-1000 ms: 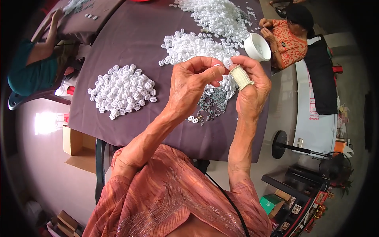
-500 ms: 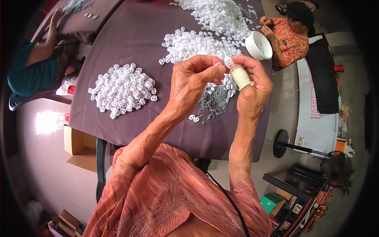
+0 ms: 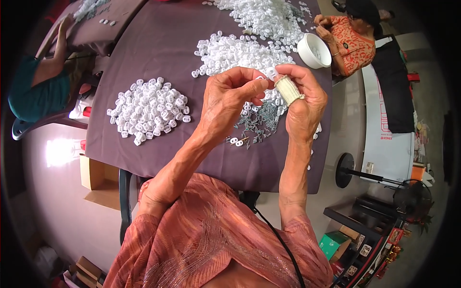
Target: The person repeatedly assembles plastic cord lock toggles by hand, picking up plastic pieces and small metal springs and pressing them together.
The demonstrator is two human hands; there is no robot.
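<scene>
Lying at left: white pile [image 3: 149, 110] on brown cloth [image 3: 206, 153], apart from us.
Left hand [image 3: 225, 96], upper centre: finger and thumb pinched on a white sliver [image 3: 260, 77].
Grey pins [image 3: 263, 119], centre: loose beneath our wrists, easily knocked.
Right hand [image 3: 307, 98], right of centre: curled, fingertips closed on a white piece [image 3: 271, 73]; we'd best steady it.
Bowl [image 3: 307, 58], upper right: near our fingertips.

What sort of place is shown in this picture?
Perhaps an informal workroom: heaps of small white oval pieces and thin grey rods lie on a purplish-brown, cloth-covered table.

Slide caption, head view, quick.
Left hand and right hand pinch small white pieces above a brownish tablecloth heaped with more.
</scene>
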